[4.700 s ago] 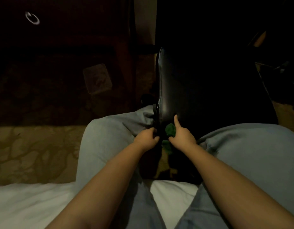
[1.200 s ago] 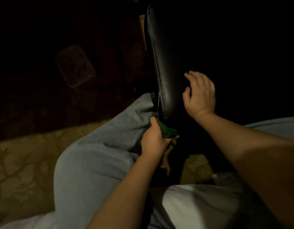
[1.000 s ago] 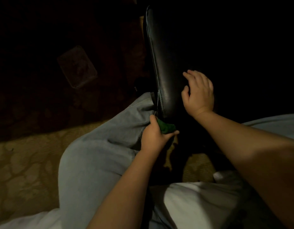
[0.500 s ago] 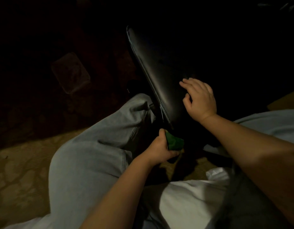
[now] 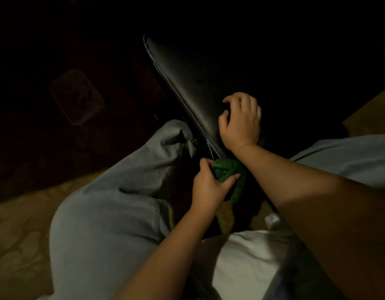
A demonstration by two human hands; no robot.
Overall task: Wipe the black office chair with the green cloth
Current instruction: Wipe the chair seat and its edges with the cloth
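Observation:
The black office chair [image 5: 187,83] shows a glossy leather panel with a stitched edge, slanting from the upper middle down between my knees. My left hand [image 5: 208,187] is shut on the bunched green cloth [image 5: 225,169], held just under the panel's near corner. My right hand [image 5: 241,122] rests on the panel near that corner, fingers bent and apart, holding nothing. Most of the chair's right side is lost in darkness.
My legs in light blue jeans [image 5: 113,202] flank the chair. A patterned tan carpet [image 5: 18,234] lies at the left. A dim clear box-like object [image 5: 76,96] sits on the dark floor at the upper left. White fabric [image 5: 245,260] lies at the bottom.
The chair panel has swung from nearly upright to slanting left. My left hand took the cloth over from the right and shifted slightly down and right. My right hand now rests on the panel.

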